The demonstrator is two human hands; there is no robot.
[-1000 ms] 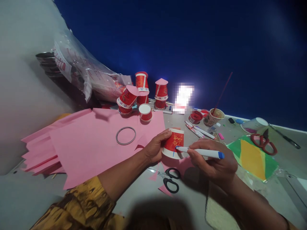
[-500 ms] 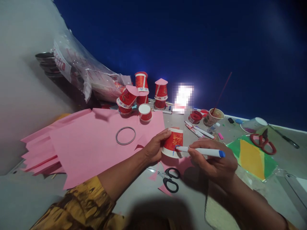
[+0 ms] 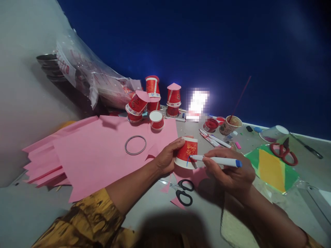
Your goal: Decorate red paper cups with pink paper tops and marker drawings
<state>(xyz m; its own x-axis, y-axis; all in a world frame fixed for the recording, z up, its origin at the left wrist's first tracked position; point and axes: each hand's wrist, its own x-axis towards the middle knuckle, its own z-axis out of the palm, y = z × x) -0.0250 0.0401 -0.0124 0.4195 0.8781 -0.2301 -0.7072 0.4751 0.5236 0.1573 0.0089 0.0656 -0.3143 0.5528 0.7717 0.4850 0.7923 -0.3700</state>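
Note:
My left hand (image 3: 168, 157) grips a red paper cup (image 3: 188, 150) with gold characters, its wide white rim facing down toward me. Between the fingers of my right hand (image 3: 234, 172) is a white marker (image 3: 219, 161) with a blue end. The marker's tip meets the lower part of the cup's red side, where a short blue line shows. Just below the cup, black-handled scissors (image 3: 184, 191) lie beside pink paper scraps. The fingers of my left hand behind the cup are hidden.
Pink paper sheets (image 3: 103, 148) with a grey ring (image 3: 135, 145) spread to the left. Behind stand stacked red cups (image 3: 173, 96). Markers (image 3: 218, 140), a red paint jar (image 3: 210, 125), a brush cup (image 3: 230, 124) and red-handled scissors (image 3: 289, 157) lie to the right.
The marker's tip has shifted slightly up and left on the cup. Both hands keep their hold, and the view has moved a little.

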